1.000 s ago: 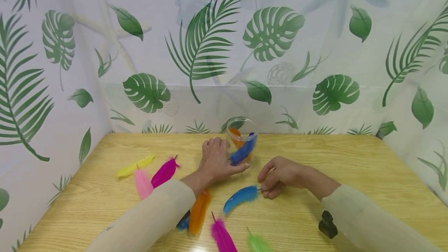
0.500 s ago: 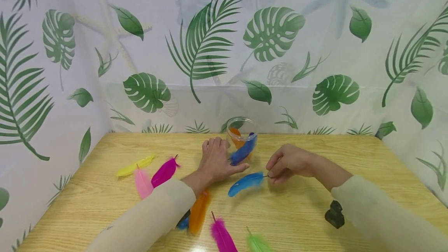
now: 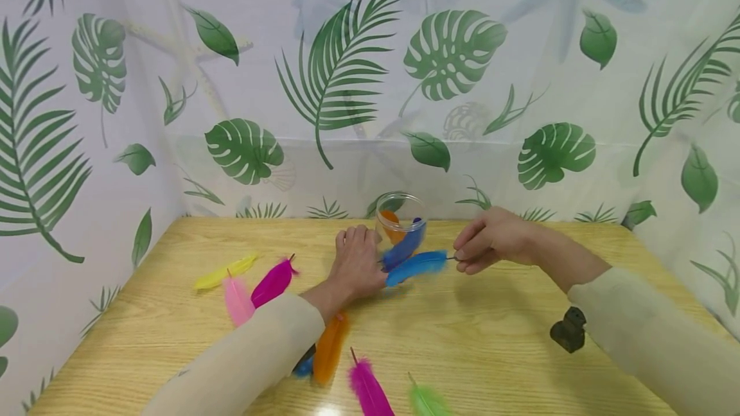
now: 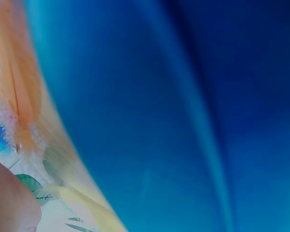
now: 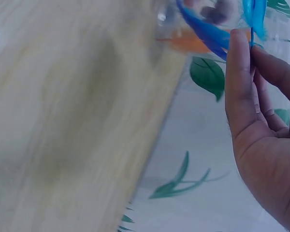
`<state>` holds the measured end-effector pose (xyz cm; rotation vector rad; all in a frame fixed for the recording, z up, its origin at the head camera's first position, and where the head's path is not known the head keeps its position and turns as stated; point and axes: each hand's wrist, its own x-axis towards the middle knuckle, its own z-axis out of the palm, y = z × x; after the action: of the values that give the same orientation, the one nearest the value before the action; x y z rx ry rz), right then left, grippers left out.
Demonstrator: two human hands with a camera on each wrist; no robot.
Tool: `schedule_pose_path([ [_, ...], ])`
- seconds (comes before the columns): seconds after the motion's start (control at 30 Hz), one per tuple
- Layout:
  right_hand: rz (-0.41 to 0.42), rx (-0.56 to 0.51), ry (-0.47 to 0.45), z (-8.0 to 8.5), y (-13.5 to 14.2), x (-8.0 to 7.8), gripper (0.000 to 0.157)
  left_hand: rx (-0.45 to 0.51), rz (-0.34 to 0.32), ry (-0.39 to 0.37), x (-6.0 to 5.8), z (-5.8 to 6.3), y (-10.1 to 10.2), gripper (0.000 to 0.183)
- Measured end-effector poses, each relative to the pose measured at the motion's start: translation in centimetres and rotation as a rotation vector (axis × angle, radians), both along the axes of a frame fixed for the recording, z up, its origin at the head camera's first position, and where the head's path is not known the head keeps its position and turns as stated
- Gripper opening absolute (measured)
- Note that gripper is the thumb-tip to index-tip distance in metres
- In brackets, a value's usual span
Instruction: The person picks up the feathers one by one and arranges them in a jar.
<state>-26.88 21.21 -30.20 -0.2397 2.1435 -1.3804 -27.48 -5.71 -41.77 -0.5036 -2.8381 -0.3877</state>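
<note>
My right hand [image 3: 498,241] pinches the bare quill of a bright blue feather [image 3: 417,266] between thumb and fingertips. The feather points left, raised above the table, and overlaps the lower front of a clear round jar [image 3: 400,228]. Inside the jar stand an orange feather [image 3: 393,226] and a darker blue feather [image 3: 406,246]. My left hand [image 3: 360,262] holds the jar at its left side, the thumb partly covered by the raised feather. In the right wrist view the pinched quill [image 5: 252,37] shows between the fingertips. A blurred blue feather [image 4: 135,116] fills most of the left wrist view.
Yellow [image 3: 224,273], pink [image 3: 238,300] and magenta [image 3: 274,284] feathers lie at left on the wooden table [image 3: 509,352]. An orange feather [image 3: 331,346] lies beside the left sleeve, a magenta feather [image 3: 370,388] and green feather [image 3: 426,400] in front. A leaf-print cloth [image 3: 358,175] hangs behind.
My right hand has lifted the bright blue feather from near the table, moving it up and right until it overlaps the jar. My left hand stays at the jar.
</note>
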Motion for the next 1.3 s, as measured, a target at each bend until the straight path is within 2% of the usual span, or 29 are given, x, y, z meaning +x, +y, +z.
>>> schedule_pose_path([
  [0.1,-0.006,0.011,0.018,1.2,0.2,-0.2,0.032,0.008,-0.008,-0.002,0.0,0.0,0.0,0.081],
  [0.3,-0.024,0.015,0.046,3.7,0.8,-0.9,0.034,0.035,-0.022,0.009,0.0,0.0,0.1,0.082],
  [0.6,-0.142,0.068,0.171,7.2,1.2,-1.9,0.039,0.068,-0.046,0.038,-0.1,-0.3,0.0,0.081],
  [0.8,-0.219,0.087,0.202,7.5,1.0,-2.3,0.04,0.078,-0.045,0.04,-0.1,-0.4,0.0,0.079],
  [1.03,-0.248,0.117,0.237,7.4,0.2,-2.3,0.037,0.059,-0.031,0.042,-0.1,-0.4,0.0,0.079],
  [1.3,-0.288,0.079,0.271,6.9,-1.1,-2.2,0.039,0.066,-0.035,0.028,-0.1,-0.3,0.0,0.081],
])
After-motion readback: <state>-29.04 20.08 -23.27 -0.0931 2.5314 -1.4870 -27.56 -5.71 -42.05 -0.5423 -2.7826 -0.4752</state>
